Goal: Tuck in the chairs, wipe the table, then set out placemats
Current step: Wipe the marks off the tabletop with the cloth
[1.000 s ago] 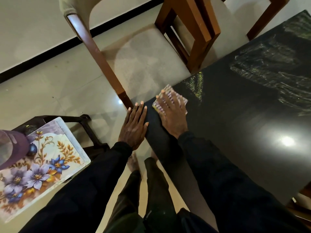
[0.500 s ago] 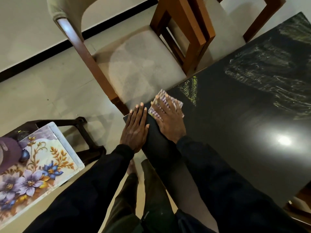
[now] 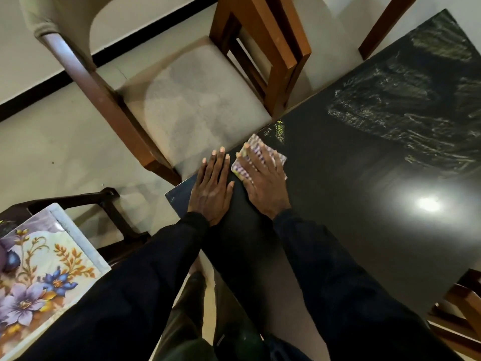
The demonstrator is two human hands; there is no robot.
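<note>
Black desk (image 3: pixel 364 217) looks mid-wipe: your right hand (image 3: pixel 263 178) presses the cloth (image 3: pixel 278 158) flat-fingered near its ten o'clock corner, left hand (image 3: pixel 212 190) flat beside it, floral placemat (image 3: pixel 52 256) at eight o'clock not yet set out.

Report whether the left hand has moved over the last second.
Yes. The left hand slid right, further onto the table; the table's near corner, hidden under it a second ago, now shows to its left.
</note>
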